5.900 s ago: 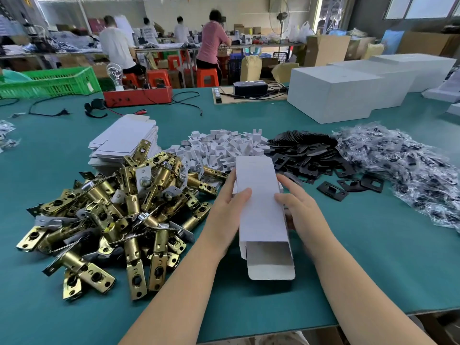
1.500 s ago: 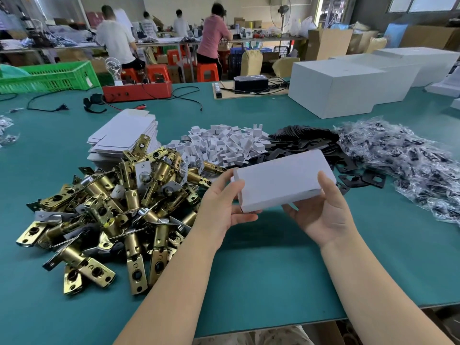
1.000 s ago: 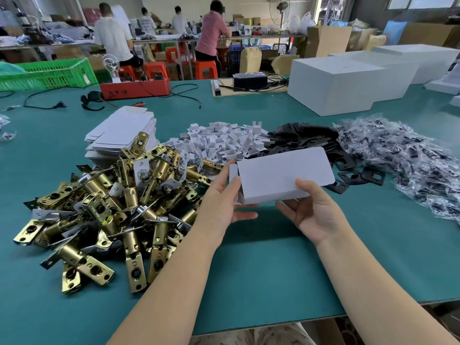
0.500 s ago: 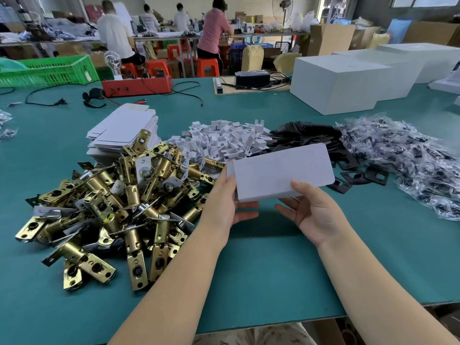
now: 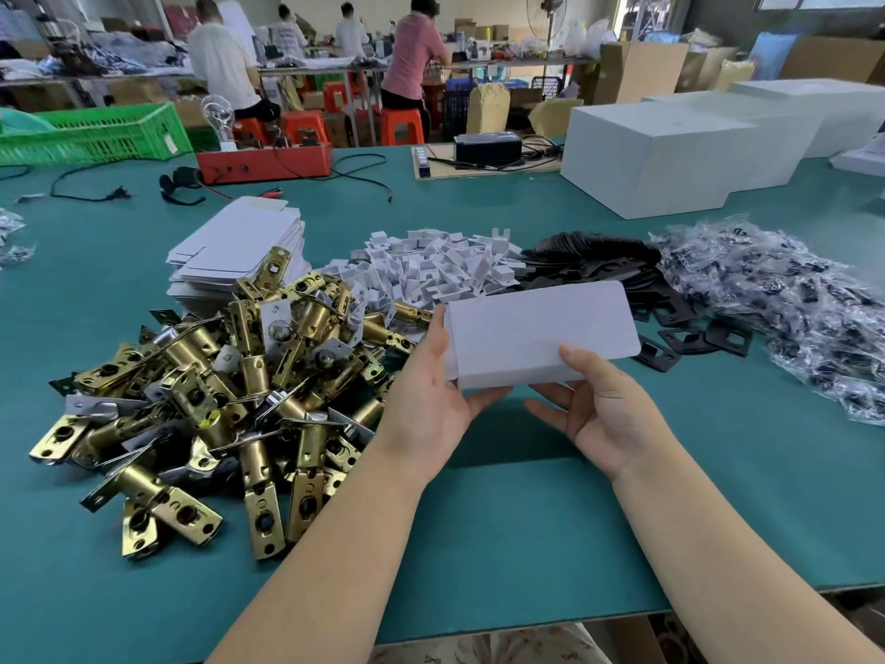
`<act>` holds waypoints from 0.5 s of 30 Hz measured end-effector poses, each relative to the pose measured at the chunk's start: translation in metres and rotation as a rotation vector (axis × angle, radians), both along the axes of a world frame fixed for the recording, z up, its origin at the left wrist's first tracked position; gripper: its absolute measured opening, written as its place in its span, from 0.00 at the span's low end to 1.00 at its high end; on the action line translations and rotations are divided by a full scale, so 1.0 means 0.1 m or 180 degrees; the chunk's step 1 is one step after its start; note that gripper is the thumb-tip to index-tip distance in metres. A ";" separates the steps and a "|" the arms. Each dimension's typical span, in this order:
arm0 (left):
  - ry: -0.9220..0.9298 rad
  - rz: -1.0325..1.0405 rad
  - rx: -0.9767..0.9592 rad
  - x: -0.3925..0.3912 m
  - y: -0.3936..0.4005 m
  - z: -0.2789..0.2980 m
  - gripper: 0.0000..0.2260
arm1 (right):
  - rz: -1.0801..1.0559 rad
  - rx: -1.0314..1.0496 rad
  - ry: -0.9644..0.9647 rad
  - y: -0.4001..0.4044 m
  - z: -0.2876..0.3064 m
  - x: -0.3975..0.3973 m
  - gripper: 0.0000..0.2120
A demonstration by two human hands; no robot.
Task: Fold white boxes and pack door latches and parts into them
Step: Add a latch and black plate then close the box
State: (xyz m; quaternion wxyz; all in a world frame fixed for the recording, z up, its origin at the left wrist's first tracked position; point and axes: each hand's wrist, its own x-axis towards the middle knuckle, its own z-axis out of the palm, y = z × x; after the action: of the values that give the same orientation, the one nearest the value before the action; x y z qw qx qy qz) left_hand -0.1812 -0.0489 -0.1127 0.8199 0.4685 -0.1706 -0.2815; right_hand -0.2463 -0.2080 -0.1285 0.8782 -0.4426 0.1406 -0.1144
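From where I sit, both of my hands are up over the green table [image 5: 503, 543], holding a folded white box [image 5: 536, 330] lengthwise between them, clear of the surface; my left hand [image 5: 433, 404] cups its left end, thumb running up the box's end and fingers curled beneath; my right hand [image 5: 606, 409] supports the lower edge from below, thumb laid on the front face and fingers tucked under (so both are gripping, neither spread flat). Just left of the box lies a heap of brass door latches [image 5: 215, 400]; behind those, a stack of flat white box blanks [image 5: 239, 244]. Beyond the box I see a pile of small white plastic parts [image 5: 440, 266], beside it black strike plates [image 5: 670, 309], and further right a spread of clear bags of screws [image 5: 790, 309]. Large white cartons [image 5: 661, 160] stand at the far right.
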 end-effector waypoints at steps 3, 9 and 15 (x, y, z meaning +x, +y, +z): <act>-0.0038 -0.0073 -0.0138 0.08 0.02 0.02 0.17 | -0.0008 0.0185 0.0030 0.00 -0.01 0.00 0.17; -0.0568 0.0970 0.0539 0.07 -0.09 -0.08 0.18 | 0.0120 0.0020 0.0010 0.08 -0.02 0.01 0.18; -0.0468 0.0898 0.0581 0.09 -0.07 -0.10 0.20 | 0.0051 -0.0008 0.0126 0.12 -0.01 0.03 0.20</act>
State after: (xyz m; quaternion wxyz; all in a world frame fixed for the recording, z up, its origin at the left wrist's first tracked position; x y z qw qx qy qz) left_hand -0.1718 -0.0559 -0.1229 0.7906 0.5796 -0.1364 -0.1431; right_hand -0.2435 -0.1962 -0.1290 0.8756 -0.4470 0.1544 -0.0987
